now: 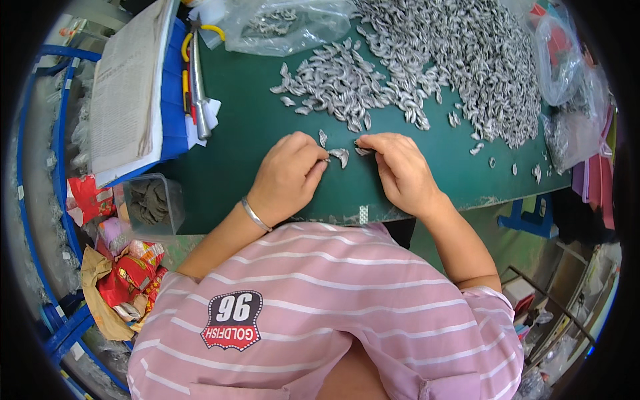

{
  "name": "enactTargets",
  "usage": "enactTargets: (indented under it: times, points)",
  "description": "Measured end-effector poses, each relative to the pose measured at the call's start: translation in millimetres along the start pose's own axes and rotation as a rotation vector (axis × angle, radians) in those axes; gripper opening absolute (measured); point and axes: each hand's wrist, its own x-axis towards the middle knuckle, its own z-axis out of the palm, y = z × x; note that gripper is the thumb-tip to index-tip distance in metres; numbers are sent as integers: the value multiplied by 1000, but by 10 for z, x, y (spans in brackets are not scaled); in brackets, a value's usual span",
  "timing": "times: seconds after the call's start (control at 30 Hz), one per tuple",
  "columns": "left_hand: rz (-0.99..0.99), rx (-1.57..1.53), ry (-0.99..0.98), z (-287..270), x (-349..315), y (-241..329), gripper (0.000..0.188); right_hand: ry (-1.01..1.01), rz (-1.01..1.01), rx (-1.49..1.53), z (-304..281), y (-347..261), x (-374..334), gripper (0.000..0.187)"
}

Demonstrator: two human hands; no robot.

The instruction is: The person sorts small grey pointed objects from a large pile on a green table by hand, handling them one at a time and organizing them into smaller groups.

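Both hands rest on the green table (253,133). Left hand (288,175) pinches a small grey piece (341,157); right hand (399,168) pinches another grey piece (363,151).

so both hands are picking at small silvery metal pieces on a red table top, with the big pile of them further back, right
Not quite: the table top is dark green, not red. The head view shows it. The rest holds: the left hand and the right hand both pinch small silvery metal pieces near the front edge, and the big heap of silvery pieces lies further back.
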Motion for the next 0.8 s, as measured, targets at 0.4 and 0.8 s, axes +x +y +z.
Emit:
enactTargets:
  times: [0.4, 0.8]
  points:
    - [116, 25, -66, 159, -14, 49, 24, 190, 81, -110, 235, -218, -199, 27]
    - [57, 92, 92, 67, 110, -150, 19, 291, 174, -80, 200, -239, -65, 22]
